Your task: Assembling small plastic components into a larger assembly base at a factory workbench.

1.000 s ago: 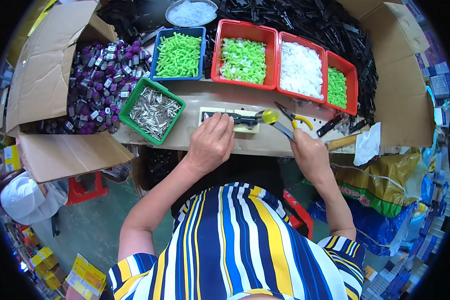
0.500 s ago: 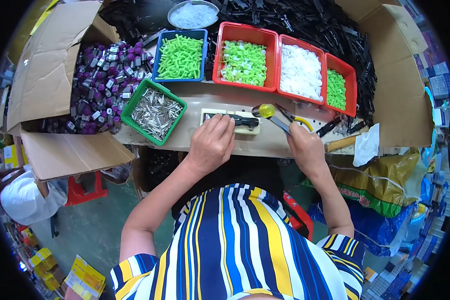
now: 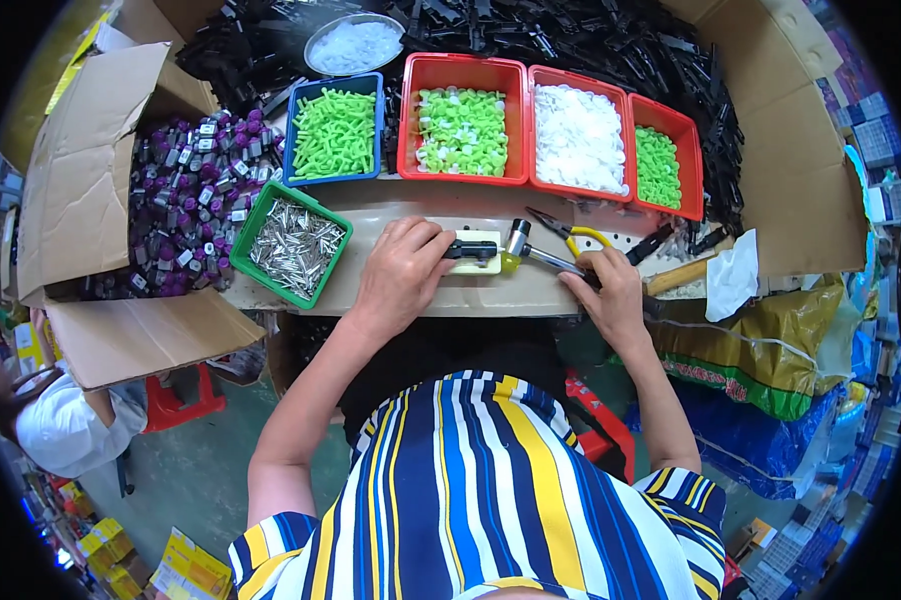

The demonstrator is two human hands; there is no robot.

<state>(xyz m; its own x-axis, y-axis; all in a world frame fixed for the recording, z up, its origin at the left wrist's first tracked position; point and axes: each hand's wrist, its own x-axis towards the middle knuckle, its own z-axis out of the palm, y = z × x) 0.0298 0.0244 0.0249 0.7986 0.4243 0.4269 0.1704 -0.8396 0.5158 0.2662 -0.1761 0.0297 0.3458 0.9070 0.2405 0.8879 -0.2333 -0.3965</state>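
Observation:
My left hand [image 3: 403, 272] covers the left end of a cream block-shaped fixture [image 3: 483, 267], its fingers closed on a dark, narrow black plastic part [image 3: 473, 249] lying in it. The part's left end is hidden under those fingers. In my right hand [image 3: 613, 298] is the handle of a small hammer [image 3: 551, 260], held between thumb and fingers. The hammer's metal head, with a yellow face turned toward me, is down just right of the fixture. Pliers with yellow handles [image 3: 586, 236] lie beyond the hammer.
A green bin of metal pins [image 3: 245, 250] stands left of my left hand. Behind are a blue bin [image 3: 291, 140] and red bins [image 3: 407, 110] of green and white pieces. Cardboard boxes [image 3: 86, 190] with purple-capped pieces [image 3: 196, 200] flank the left; black parts [image 3: 471, 30] are heaped behind.
My right hand has lowered the hammer from above the table to beside the fixture. My left hand has shifted left, still on the black part. The whole view has shifted slightly.

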